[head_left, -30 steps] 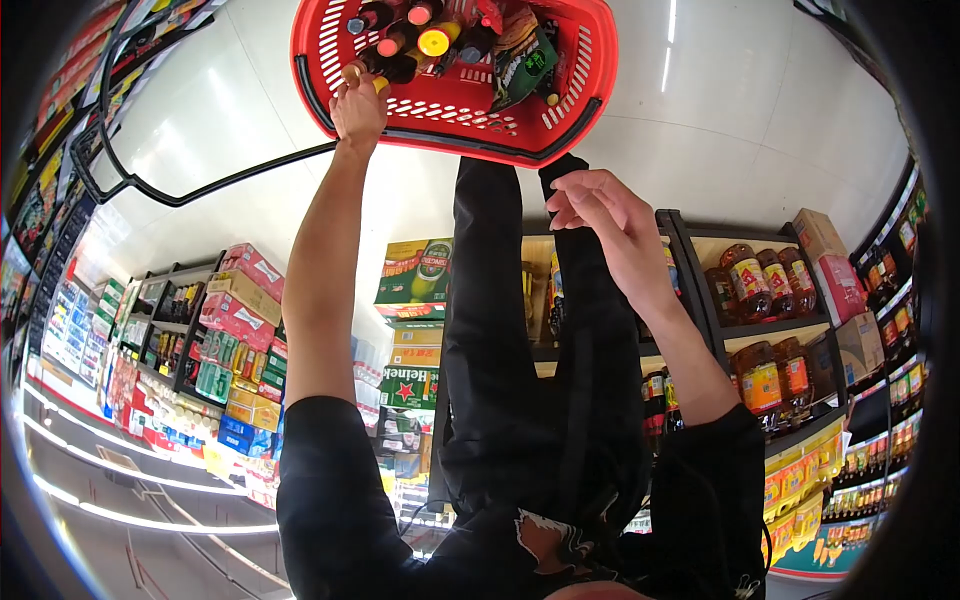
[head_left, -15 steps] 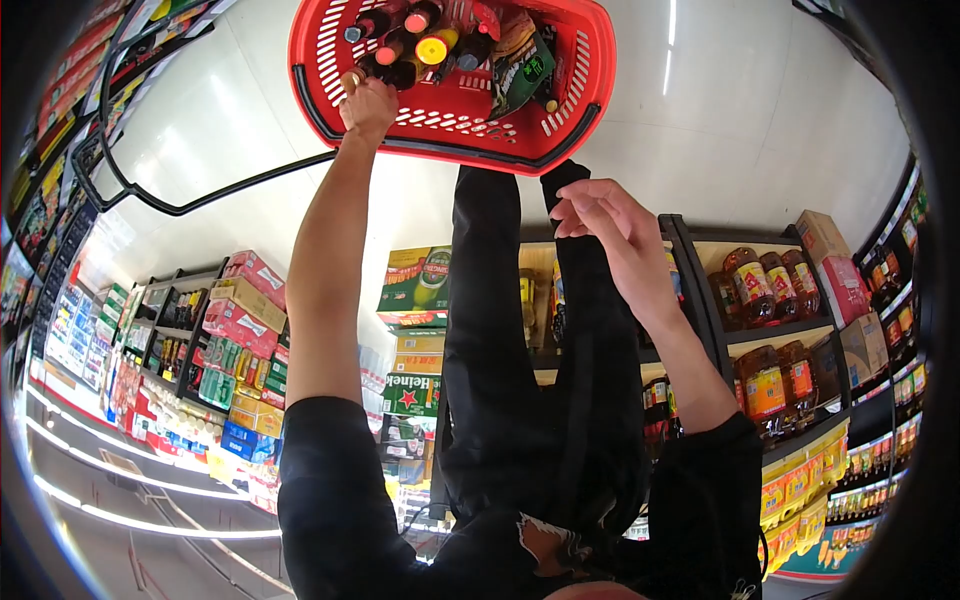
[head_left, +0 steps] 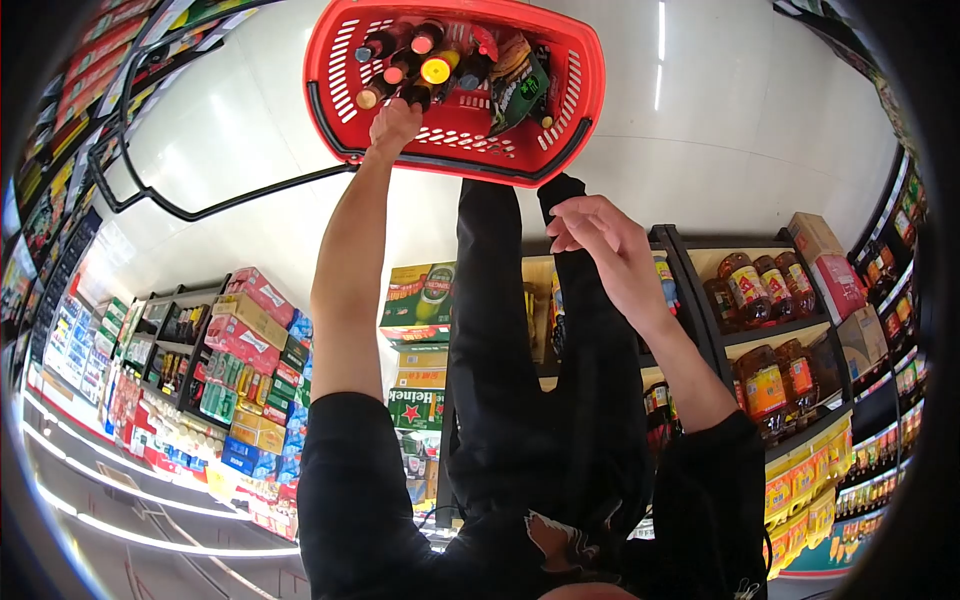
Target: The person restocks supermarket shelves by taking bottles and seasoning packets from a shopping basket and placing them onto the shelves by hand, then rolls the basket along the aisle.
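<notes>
Seen from the head view, the left hand (head_left: 396, 127) reaches over the near rim of the red basket (head_left: 462, 172), its fingers bent and drawn together at the dark bottle (head_left: 415, 97); how far they close on it cannot be told, as the back of the hand covers the contact. Dark bottle inside the basket, toward its left end, near the perforated wall. Tan-capped bottle (head_left: 367, 99) just left of it. Yellow-capped bottle (head_left: 436, 70) just above it in the view, with several red- and dark-capped ones close about. Green packet (head_left: 517, 92) farther right in the same basket, printed, leaning among the contents. Black handle (head_left: 235, 207) extends leftward from the basket, over the pale floor (head_left: 700, 150). Right hand (head_left: 610, 240) holds nothing, raised beside the black trousers (head_left: 510, 370), below the basket's right part in the view; fingers loosely bent, slightly parted. Behind that arm, a dark-framed shelf (head_left: 775, 332) bears large bottles of amber liquid (head_left: 765, 385). Between the left forearm and the trousers, stacked cartons (head_left: 417, 408), one green with a red star.
</notes>
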Available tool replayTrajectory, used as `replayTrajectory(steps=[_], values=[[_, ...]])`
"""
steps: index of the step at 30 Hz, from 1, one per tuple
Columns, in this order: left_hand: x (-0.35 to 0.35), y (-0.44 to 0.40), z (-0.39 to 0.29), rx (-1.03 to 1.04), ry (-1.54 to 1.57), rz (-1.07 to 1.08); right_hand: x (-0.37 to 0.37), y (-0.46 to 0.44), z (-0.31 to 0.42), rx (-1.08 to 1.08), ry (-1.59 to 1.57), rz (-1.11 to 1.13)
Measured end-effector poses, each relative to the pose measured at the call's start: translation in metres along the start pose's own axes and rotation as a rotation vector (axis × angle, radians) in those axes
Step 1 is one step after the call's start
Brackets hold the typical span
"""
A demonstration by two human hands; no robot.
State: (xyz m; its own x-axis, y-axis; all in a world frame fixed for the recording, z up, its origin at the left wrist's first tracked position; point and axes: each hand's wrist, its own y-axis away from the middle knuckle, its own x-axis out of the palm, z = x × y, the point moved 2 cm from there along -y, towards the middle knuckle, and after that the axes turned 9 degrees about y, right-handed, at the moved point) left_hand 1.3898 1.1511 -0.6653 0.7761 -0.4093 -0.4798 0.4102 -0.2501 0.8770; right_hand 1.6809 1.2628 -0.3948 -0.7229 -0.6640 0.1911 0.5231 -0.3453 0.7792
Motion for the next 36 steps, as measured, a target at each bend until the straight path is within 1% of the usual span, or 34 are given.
replayTrajectory(steps=[4,6,7,8,10,11,13,14,15,16,17,18,19,20,21,22,24,25,26,28,29,30,32,33,34,35,36], values=[[-0.033,0.04,0.006,0.072,0.013,-0.043,0.004,0.008,0.005,-0.015,0.0,0.011],[-0.055,0.066,0.006,0.139,0.013,0.032,0.006,0.01,0.005,-0.015,-0.005,0.021],[-0.065,0.08,0.008,0.177,0.027,0.02,0.008,0.009,0.005,-0.014,-0.007,0.033],[-0.074,0.093,0.01,0.174,0.025,0.015,0.009,0.008,0.003,-0.011,-0.011,0.045],[-0.096,0.115,0.019,0.204,0.088,0.085,0.009,0.001,0.0,-0.011,-0.004,0.051],[-0.109,0.127,0.027,0.202,0.079,0.075,0.008,-0.005,-0.004,-0.006,0.004,0.048],[-0.127,0.157,0.041,0.256,0.26,0.141,0.003,-0.023,-0.024,0.052,0.047,0.052],[-0.136,0.174,0.045,0.251,0.262,0.139,0.002,-0.031,-0.029,0.076,0.074,0.056],[-0.148,0.193,0.047,0.208,0.338,0.185,0.004,-0.038,-0.031,0.073,0.076,0.065],[-0.161,0.212,0.046,0.166,0.412,0.231,0.008,-0.044,-0.033,0.119,0.113,0.113],[-0.172,0.232,0.043,0.183,0.491,0.269,0.013,-0.044,-0.034,0.166,0.149,0.159],[-0.181,0.25,0.039,0.203,0.571,0.308,0.02,-0.042,-0.027,0.163,0.148,0.162],[-0.189,0.265,0.04,0.202,0.572,0.306,0.03,-0.039,-0.013,0.155,0.08,0.123],[-0.196,0.278,0.043,0.152,0.62,0.331,0.037,-0.036,0.001,0.146,0.013,0.082],[-0.203,0.29,0.044,0.106,0.669,0.354,0.04,-0.035,0.012,0.142,-0.048,0.086],[-0.211,0.301,0.043,0.109,0.671,0.351,0.038,-0.036,0.018,0.138,-0.045,0.086],[-0.225,0.322,0.041,0.166,0.67,0.431,0.041,-0.035,0.032,0.002,-0.306,0.236],[-0.234,0.331,0.041,0.199,0.578,0.424,0.045,-0.027,0.045,0.025,-0.325,0.308],[-0.241,0.339,0.038,0.199,0.58,0.42,0.047,-0.02,0.046,0.024,-0.323,0.312],[-0.257,0.356,0.024,0.369,0.519,0.393,0.048,-0.005,0.05,0.045,-0.29,0.268],[-0.266,0.364,0.019,0.288,0.528,0.418,0.049,0.005,0.055,0.05,-0.272,0.246],[-0.269,0.375,0.016,0.299,0.531,0.401,0.053,0.018,0.059,0.033,-0.262,0.252],[-0.277,0.398,0.007,0.488,0.7,0.397,0.061,0.043,0.07,-0.032,-0.384,0.057],[-0.279,0.408,0.005,0.637,0.868,0.398,0.063,0.055,0.075,-0.074,-0.435,0.075],[-0.277,0.422,0.002,0.745,1.028,0.381,0.063,0.069,0.077,-0.113,-0.484,0.101],[-0.27,0.434,-0.001,0.829,1.117,0.329,0.061,0.083,0.08,-0.173,-0.521,0.192],[-0.261,0.451,-0.011,0.865,1.192,0.257,0.065,0.1,0.091,-0.128,-0.474,0.087]])
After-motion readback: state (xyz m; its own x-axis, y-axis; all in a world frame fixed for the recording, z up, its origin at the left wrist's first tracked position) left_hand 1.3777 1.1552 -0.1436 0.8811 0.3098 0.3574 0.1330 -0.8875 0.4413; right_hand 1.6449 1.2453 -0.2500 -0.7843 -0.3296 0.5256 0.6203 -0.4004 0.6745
